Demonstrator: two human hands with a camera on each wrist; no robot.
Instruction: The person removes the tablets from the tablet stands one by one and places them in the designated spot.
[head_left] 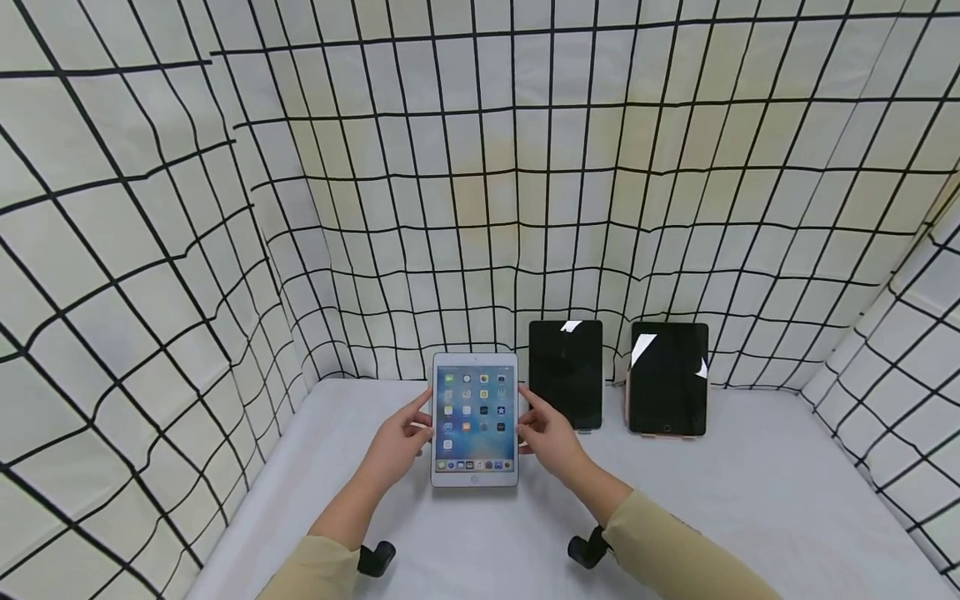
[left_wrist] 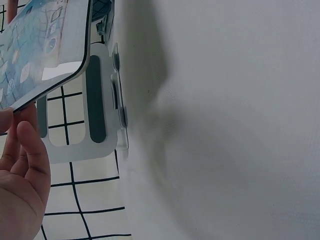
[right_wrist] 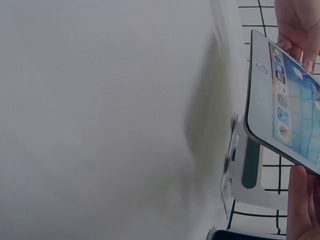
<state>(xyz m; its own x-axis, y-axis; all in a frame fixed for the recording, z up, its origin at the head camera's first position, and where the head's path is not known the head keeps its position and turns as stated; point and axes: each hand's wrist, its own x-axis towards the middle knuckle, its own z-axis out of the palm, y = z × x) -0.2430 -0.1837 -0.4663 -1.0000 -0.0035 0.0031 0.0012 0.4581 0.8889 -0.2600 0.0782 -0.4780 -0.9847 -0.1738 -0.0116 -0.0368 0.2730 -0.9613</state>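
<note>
A white tablet [head_left: 475, 417] with a lit home screen is held up over the table in the head view. My left hand [head_left: 393, 442] pinches its left edge with thumb and fingers. On the opposite edge, my right hand [head_left: 555, 433] grips it the same way. Behind the tablet, both wrist views show a light grey stand [left_wrist: 75, 152] with dark pads, apart from the tablet's lower edge. In the right wrist view the tablet [right_wrist: 260, 110] leans over this stand [right_wrist: 250, 195]. The head view hides the stand behind the tablet.
Two tablets with dark screens stand at the back right, a black one [head_left: 566, 375] and another [head_left: 667, 379] with a pinkish edge. A white cloth covers the table [head_left: 780, 483]. White walls with a black grid [head_left: 480, 192] enclose the back and sides.
</note>
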